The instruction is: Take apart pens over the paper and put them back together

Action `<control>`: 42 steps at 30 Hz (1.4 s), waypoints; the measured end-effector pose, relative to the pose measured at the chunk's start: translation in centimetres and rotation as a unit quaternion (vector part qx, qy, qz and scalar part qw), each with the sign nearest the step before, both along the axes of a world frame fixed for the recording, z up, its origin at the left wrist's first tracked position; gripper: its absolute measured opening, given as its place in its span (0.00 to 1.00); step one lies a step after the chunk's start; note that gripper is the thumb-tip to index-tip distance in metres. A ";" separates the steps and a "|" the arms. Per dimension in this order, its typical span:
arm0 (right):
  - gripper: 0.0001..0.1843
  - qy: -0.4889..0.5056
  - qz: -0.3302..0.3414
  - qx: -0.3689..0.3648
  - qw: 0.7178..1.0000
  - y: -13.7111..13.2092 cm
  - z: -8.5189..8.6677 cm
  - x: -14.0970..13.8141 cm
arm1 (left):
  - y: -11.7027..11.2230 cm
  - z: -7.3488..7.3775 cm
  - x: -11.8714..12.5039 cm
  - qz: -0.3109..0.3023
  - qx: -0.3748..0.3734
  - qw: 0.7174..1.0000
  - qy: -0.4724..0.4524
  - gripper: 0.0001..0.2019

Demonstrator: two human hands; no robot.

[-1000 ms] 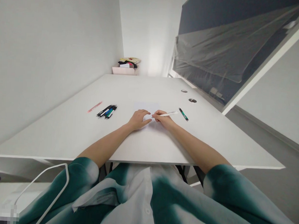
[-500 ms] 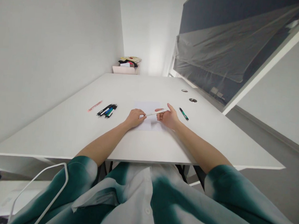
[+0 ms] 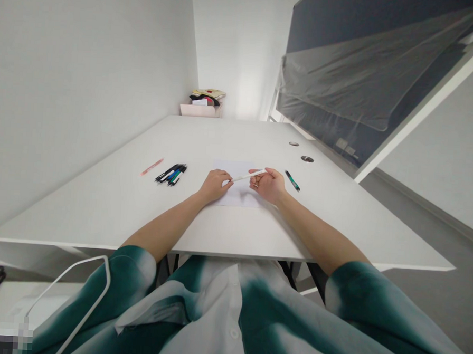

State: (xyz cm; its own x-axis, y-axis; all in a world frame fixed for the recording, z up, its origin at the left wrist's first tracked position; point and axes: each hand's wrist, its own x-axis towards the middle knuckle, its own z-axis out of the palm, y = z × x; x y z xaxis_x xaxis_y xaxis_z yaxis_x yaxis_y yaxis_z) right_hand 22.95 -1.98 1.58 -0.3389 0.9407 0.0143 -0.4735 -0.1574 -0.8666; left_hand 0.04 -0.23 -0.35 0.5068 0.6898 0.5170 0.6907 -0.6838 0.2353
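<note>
1 white pen [image 3: 247, 176] spans both hands over 1 sheet [image 3: 237, 169]. The right hand [image 3: 268, 184] grips its 3 o'clock end and the left hand [image 3: 215, 184] pinches the 9 o'clock tip. 1 green pen [image 3: 292, 180] lies at 3 o'clock. The table [image 3: 233, 229] edge at 6 o'clock passes under both forearms.

White table [image 3: 100, 201]: paper [image 3: 237, 167], pens [image 3: 170, 174].

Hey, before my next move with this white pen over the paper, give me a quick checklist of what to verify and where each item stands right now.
1. White pen gripped by right hand: ok.
2. Left hand fingers on the pen's other end: ok.
3. Pen's cap on or off: cannot tell.
4. Sheet of paper flat on the table beneath both hands: ok.
5. Green pen apart from the right hand: ok.
6. Bunch of pens apart from the left hand: ok.
</note>
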 end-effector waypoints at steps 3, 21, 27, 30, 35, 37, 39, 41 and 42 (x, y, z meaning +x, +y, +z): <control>0.24 -0.004 -0.001 0.008 1.000 0.0 -0.1 0.0 | 0.0 0.1 0.0 0.002 0.000 1.000 0.004 0.10; 0.14 -0.218 0.122 0.087 0.964 -0.8 0.2 0.2 | 0.3 0.3 -0.9 0.048 0.023 0.998 0.041 0.09; 0.20 -0.301 0.114 0.117 0.940 -0.8 -0.2 -0.2 | 0.0 0.6 -0.7 0.050 0.016 0.997 0.057 0.07; 0.16 -0.357 0.103 0.141 0.918 -0.4 -0.9 -0.6 | -0.1 0.6 -0.7 0.048 0.015 0.997 0.063 0.07; 0.14 -0.422 0.036 0.223 0.878 0.1 -2.0 -1.5 | -0.2 0.7 -0.6 0.040 0.025 0.996 0.077 0.07; 0.15 -0.450 0.023 0.257 0.855 0.0 -2.1 -1.8 | -0.3 0.7 -0.6 0.035 0.027 0.995 0.085 0.07; 0.15 -0.484 0.014 0.292 0.825 -0.4 -2.1 -2.0 | -0.3 0.7 -0.5 0.032 0.028 0.995 0.091 0.07; 0.15 -0.516 0.005 0.324 0.793 -0.7 -1.9 -2.2 | -0.4 0.7 -0.5 0.030 0.027 0.995 0.095 0.07; 0.16 -0.529 0.002 0.337 0.778 -0.9 -1.9 -2.3 | -0.5 0.7 -0.5 0.029 0.025 0.995 0.096 0.07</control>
